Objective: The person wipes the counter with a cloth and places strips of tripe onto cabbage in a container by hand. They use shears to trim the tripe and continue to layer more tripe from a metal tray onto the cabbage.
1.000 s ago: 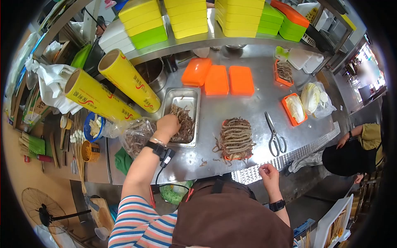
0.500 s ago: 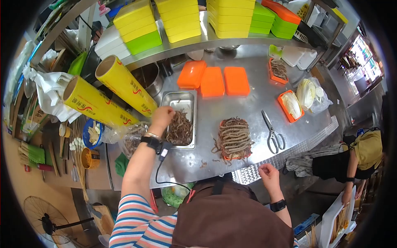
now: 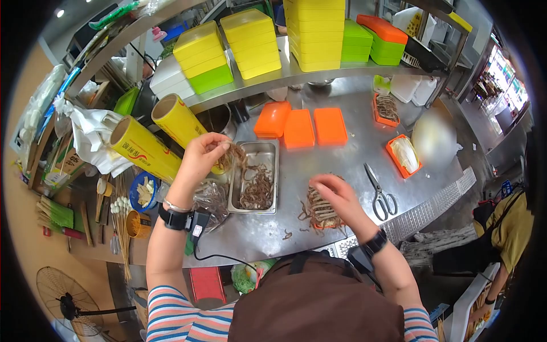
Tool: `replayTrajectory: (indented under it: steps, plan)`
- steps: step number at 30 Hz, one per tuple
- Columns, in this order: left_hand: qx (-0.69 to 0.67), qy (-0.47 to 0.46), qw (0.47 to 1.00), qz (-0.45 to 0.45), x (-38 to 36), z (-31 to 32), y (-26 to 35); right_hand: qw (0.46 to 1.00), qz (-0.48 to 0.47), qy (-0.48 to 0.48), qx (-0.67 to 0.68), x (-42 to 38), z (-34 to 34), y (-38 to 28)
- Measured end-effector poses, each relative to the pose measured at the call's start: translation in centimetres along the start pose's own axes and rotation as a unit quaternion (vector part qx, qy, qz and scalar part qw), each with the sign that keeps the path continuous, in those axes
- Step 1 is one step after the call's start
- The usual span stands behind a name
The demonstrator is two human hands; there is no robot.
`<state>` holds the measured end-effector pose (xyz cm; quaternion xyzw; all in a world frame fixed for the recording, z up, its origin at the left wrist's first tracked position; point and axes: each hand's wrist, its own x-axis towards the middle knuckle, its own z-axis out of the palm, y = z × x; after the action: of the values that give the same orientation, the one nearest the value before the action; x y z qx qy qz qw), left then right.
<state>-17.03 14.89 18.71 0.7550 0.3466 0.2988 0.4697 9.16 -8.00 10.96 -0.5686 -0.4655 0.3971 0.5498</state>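
My left hand (image 3: pixel 200 155) is closed in a pinch on a few brown stringy strips (image 3: pixel 232 156), raised over the left rim of a steel pan (image 3: pixel 274 171). More loose brown strips (image 3: pixel 257 191) lie in a tangle inside that pan. My right hand (image 3: pixel 336 196) hovers over an orange box heaped with brown strips (image 3: pixel 321 212) laid side by side in rows. Its fingers stretch left with nothing in them, and the hand hides the box's right part. Some strips hang over the box's edge, and a small scrap (image 3: pixel 288 234) lies on the steel table (image 3: pixel 256 236).
Scissors (image 3: pixel 380 194) lie right of the box. Orange boxes (image 3: pixel 299 129) stand at the back, near a box of cabbage (image 3: pixel 404 155). Yellow film rolls (image 3: pixel 145 149) lean at left beside a plastic bag (image 3: pixel 211 199). A person (image 3: pixel 501 233) stands at far right.
My left hand has lifted out of the pan with strips in its fingers. My right hand has come up from the table's front edge to above the heaped box.
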Motion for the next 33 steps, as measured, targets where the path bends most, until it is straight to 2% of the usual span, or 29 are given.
replayTrajectory:
  steps: [2, 5, 7, 9, 11, 12, 13, 15, 17, 19, 23, 25, 27, 28, 29, 31, 33]
  plan:
    - [0.007, 0.0, 1.0, 0.016, -1.0, 0.3, 2.5, 0.995, -0.006, -0.033, 0.097, 2.9, 2.9, -3.2]
    - [-0.022, -0.006, 0.999, 0.041, -2.5, 1.2, 4.9, 0.987, 0.008, -0.073, 0.14, 6.1, 6.9, -2.4]
    - [-0.016, -0.004, 0.999, 0.052, -3.6, 2.3, 6.3, 0.949, 0.208, -0.066, 0.226, 7.4, 9.5, 0.6]
    - [-0.016, -0.004, 0.998, 0.058, -4.7, 3.5, 6.5, 0.908, 0.258, -0.138, 0.299, 6.5, 10.9, 3.0]
    - [0.023, 0.01, 0.999, 0.043, -5.9, 5.1, 6.8, 0.808, 0.328, -0.152, 0.466, 4.9, 10.8, 3.8]
    - [0.025, 0.002, 0.996, 0.081, -5.0, 6.7, 7.9, 0.777, 0.311, -0.166, 0.522, 4.5, 9.4, 3.6]
    - [0.034, -0.003, 0.997, 0.069, -6.2, 7.8, 7.8, 0.734, 0.306, -0.185, 0.578, 2.9, 9.2, 4.2]
    - [0.057, -0.012, 0.998, 0.034, -8.6, 10.0, 7.1, 0.721, 0.32, -0.173, 0.59, 2.0, 7.9, 4.5]
    - [0.022, -0.014, 0.997, 0.073, -9.3, 12.5, 6.4, 0.73, 0.306, -0.155, 0.591, 1.5, 7.0, 5.8]
    - [-0.01, 0.008, 0.999, 0.051, -10.3, 15.1, 5.6, 0.73, 0.289, -0.166, 0.597, 0.9, 6.7, 8.2]
    - [0.139, 0.017, 0.987, 0.077, -11.0, 18.6, 5.2, 0.675, 0.357, -0.162, 0.625, -1.3, 4.8, 7.6]
    - [0.195, 0.013, 0.974, 0.118, -11.3, 19.6, 4.1, 0.684, 0.358, -0.168, 0.613, -1.3, 4.0, 7.5]
    - [0.331, 0.029, 0.92, 0.207, -11.7, 20.7, 4.6, 0.679, 0.35, -0.203, 0.613, -1.4, 4.0, 8.6]
    - [0.334, 0.005, 0.928, 0.166, -12.1, 21.1, 4.4, 0.707, 0.396, -0.144, 0.567, -2.0, 3.4, 6.0]
    - [0.335, 0.005, 0.927, 0.169, -12.4, 21.5, 4.9, 0.694, 0.417, -0.122, 0.574, -1.9, 3.9, 7.2]
    - [0.357, 0.051, 0.912, 0.195, -12.7, 22.4, 5.7, 0.676, 0.345, -0.162, 0.631, -1.7, 4.6, 9.0]
    - [0.31, 0.066, 0.926, 0.203, -13.2, 23.4, 3.9, 0.648, 0.281, -0.203, 0.678, -1.6, 5.4, 9.7]
